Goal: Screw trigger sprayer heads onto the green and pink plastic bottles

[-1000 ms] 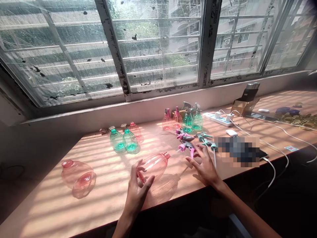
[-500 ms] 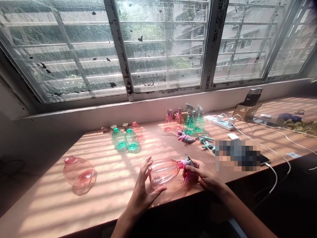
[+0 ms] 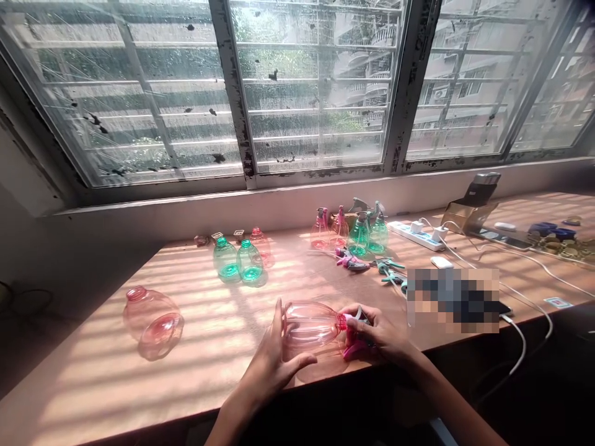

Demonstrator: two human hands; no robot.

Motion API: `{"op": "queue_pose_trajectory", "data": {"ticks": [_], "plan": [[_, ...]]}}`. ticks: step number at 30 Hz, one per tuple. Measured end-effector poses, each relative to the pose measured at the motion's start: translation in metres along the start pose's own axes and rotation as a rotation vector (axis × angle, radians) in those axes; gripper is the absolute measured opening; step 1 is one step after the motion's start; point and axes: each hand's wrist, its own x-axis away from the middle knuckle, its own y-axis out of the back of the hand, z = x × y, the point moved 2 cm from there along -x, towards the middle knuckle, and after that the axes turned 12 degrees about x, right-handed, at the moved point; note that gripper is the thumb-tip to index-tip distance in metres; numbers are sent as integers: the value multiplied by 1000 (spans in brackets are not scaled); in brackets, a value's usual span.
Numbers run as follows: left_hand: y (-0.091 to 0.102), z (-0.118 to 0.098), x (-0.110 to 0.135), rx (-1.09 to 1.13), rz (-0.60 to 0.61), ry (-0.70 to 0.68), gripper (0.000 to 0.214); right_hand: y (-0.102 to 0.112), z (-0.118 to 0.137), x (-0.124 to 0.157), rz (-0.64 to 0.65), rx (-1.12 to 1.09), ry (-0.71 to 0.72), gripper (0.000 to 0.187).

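A clear pink spray bottle [image 3: 309, 324] lies sideways between my hands, just above the table's front edge. My left hand [image 3: 277, 353] cups its base, the thumb below and the fingers behind. At the neck, my right hand [image 3: 374, 334] is closed around the pink and grey trigger sprayer [image 3: 356, 348], which its fingers partly hide. Loose trigger sprayers, a pink one [image 3: 351, 260] and a green one [image 3: 389, 266], lie beyond my right hand.
Two green bottles [image 3: 250, 263] without sprayers stand at the back left, a pink bottle [image 3: 261, 243] behind them. Another pink bottle [image 3: 152, 322] is at the left. Several bottles with sprayers [image 3: 359, 235] stand near the wall. A power strip [image 3: 415, 236] and white cables lie right.
The pink spray bottle has turned slightly to lie more level. My right hand has shifted its grip around the trigger sprayer at the neck. The whole view has moved a little.
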Motion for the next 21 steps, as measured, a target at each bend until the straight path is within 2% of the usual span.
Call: {"op": "queue_pose_trajectory", "data": {"ticks": [2, 6, 8, 11, 12, 16, 21], "plan": [[-1, -3, 0, -73, 29, -45, 108, 0, -1, -2, 1, 17, 2, 47], [-3, -10, 0, -264, 18, -165, 79, 3, -5, -6, -55, 38, -20, 48], [-4, -12, 1, -325, 9, -203, 79, 3, -6, -6, -82, 42, -22, 50], [-3, -14, 1, -377, -7, -215, 103, 1, -5, -4, -72, 27, -18, 51], [-1, -16, 0, -391, -16, -221, 103, 1, -4, -4, -62, 21, -20, 52], [2, -22, -2, -427, -50, -291, 66, 0, -4, -5, -55, -3, -37, 54], [1, -26, 0, -376, -79, -351, 69, -1, -4, -5, -112, -51, -33, 53]]}}
